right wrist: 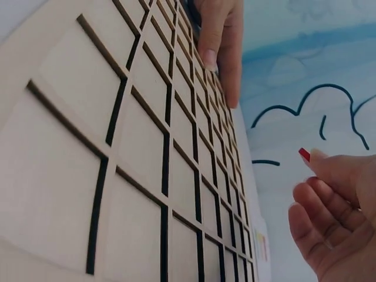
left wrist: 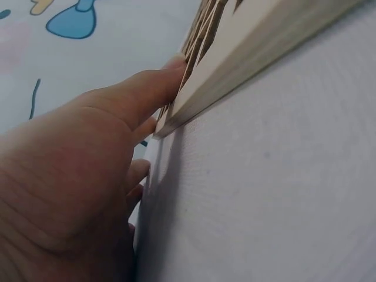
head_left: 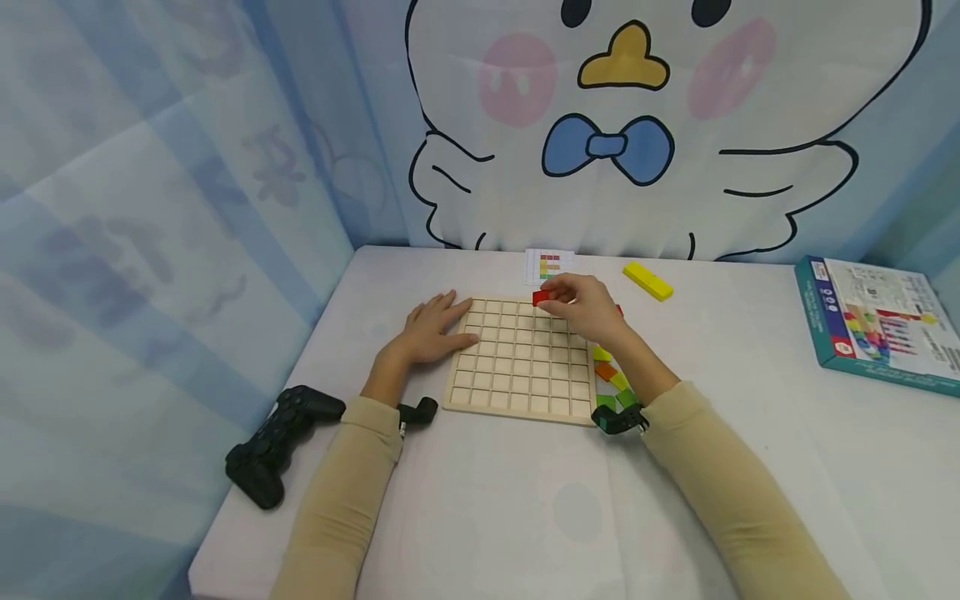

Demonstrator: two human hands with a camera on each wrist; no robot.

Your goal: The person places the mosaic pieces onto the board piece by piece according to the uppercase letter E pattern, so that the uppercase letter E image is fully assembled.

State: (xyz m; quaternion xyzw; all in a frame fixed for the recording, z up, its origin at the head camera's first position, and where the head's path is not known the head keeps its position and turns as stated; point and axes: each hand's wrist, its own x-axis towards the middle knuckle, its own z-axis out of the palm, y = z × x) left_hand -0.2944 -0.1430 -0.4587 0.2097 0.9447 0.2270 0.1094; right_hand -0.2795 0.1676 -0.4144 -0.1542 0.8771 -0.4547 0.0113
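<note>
A square wooden grid board (head_left: 517, 358) lies flat on the table, its cells bare where they show. My right hand (head_left: 587, 310) pinches a small red block (head_left: 540, 297) between thumb and fingers above the board's far edge. In the right wrist view the red block (right wrist: 304, 154) peeks out past the fingertips. My left hand (head_left: 431, 333) rests at the board's left side with fingers spread and thumb on its edge. From the left wrist view, the thumb (left wrist: 147, 91) lies over the board's rim (left wrist: 235, 64).
Yellow, orange and green tiles (head_left: 625, 398) lie along the board's right side, partly under the right arm. Behind the board sit a pattern card (head_left: 550, 265) and a long yellow block (head_left: 648, 281). A game box (head_left: 885, 325) is at right, a black game controller (head_left: 281, 442) at left.
</note>
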